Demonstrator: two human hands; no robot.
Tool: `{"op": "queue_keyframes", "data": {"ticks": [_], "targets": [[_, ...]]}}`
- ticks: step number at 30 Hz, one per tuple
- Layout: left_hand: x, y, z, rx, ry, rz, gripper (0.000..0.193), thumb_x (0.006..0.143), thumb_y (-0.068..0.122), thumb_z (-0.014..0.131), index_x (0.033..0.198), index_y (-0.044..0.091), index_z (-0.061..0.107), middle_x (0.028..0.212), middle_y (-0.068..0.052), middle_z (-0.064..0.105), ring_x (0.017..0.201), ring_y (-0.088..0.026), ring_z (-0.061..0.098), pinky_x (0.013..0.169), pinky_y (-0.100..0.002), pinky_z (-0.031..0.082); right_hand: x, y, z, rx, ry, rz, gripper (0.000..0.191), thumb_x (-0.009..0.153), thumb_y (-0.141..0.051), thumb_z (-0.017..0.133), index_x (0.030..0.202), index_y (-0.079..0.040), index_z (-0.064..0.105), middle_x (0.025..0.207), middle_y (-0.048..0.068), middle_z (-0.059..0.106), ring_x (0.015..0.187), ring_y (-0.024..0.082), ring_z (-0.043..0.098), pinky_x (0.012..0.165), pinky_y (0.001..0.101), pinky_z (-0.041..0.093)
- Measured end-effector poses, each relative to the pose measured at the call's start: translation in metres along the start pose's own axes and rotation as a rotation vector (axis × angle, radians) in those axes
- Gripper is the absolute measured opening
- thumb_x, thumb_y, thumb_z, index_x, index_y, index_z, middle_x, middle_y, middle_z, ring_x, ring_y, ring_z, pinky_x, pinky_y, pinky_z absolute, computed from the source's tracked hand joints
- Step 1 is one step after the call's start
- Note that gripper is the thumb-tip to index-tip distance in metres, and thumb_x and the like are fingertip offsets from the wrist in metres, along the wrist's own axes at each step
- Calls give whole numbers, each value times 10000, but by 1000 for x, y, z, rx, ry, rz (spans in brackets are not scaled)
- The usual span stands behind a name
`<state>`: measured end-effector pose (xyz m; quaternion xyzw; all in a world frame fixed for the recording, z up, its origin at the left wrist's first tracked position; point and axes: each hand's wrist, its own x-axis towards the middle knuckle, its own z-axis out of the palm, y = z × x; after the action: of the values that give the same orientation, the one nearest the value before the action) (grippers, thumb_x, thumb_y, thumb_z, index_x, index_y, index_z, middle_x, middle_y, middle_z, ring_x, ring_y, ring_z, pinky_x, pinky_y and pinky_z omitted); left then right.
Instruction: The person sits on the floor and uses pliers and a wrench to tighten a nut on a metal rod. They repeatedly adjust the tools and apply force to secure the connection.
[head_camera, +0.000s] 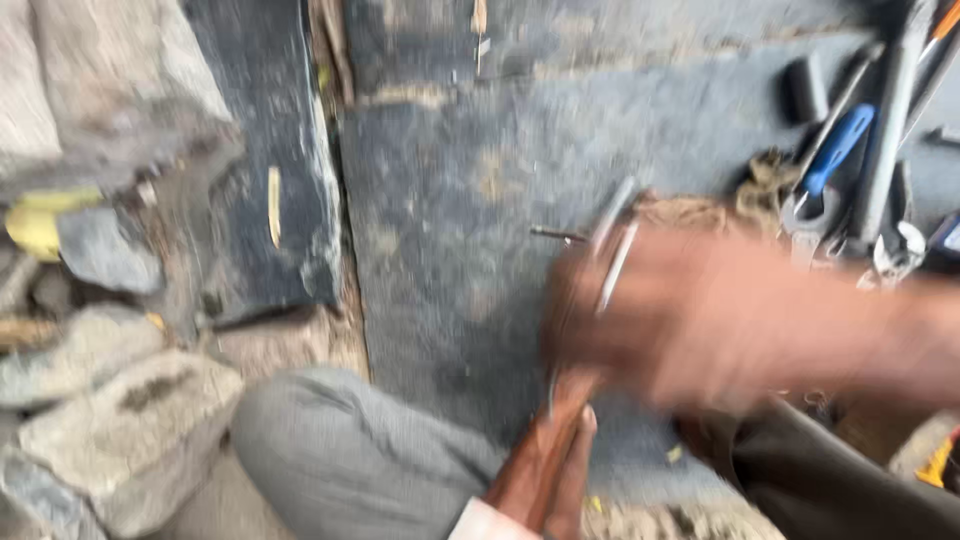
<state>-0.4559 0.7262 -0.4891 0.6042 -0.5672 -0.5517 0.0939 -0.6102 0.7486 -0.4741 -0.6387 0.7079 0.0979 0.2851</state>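
The view is smeared by motion. My right hand (700, 320) reaches in from the right over a dark stone slab (450, 200). It is closed around a thin metal tool (612, 245) whose two bright bars stick up past the fingers. A small dark pin (555, 235) juts out just left of the tool. My left hand (550, 460) comes up from the bottom edge out of a pale cuff, fingers pressed together. Its tips disappear under the right hand, so whether it holds anything is unclear.
Blue-handled pliers (835, 150), long metal bars (890, 120) and a small black block (805, 88) lie at the upper right by a tuft of brown fibre (700, 212). Rough grey rocks (120, 420) and a yellow object (35, 225) fill the left. My grey-trousered knee (340, 450) is at the bottom.
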Motion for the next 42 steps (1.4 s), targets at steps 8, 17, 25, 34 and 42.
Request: {"op": "queue_keyframes", "data": {"ticks": [8,17,25,34,42], "targets": [[4,16,-19,-50,17,-19,279,874,326,729,911,73,619,697,-53,614,627,-191,606,580,-399,526,55,72,-92,514,-603,-3,466,1016,-448,467,1267,-65,554,1129,148,637,976,288,662,847,458,603],[0,30,-18,-243,-52,-17,236,883,275,740,899,59,646,708,-26,615,642,-135,585,587,-339,505,29,64,-70,740,-616,118,841,911,-628,505,1534,-78,375,1196,171,690,967,266,767,941,474,595],[-1,31,-18,-293,-74,-11,197,905,258,719,894,72,653,689,6,583,605,-100,553,530,-315,478,30,48,-80,768,-643,278,852,919,-642,551,1552,-106,356,1234,166,682,1009,245,779,1025,478,555],[-4,37,-20,-385,-86,-25,180,903,226,718,880,71,629,655,9,575,542,-87,552,456,-280,466,32,44,-79,881,-632,151,574,915,-591,548,1191,-106,681,973,141,720,912,218,774,913,420,600],[-4,35,-20,-452,-132,-21,179,918,219,711,884,75,611,628,14,560,511,-87,544,437,-271,472,36,46,-85,678,-609,18,468,941,-559,505,1108,-160,684,960,81,701,977,177,667,856,412,573]]}}
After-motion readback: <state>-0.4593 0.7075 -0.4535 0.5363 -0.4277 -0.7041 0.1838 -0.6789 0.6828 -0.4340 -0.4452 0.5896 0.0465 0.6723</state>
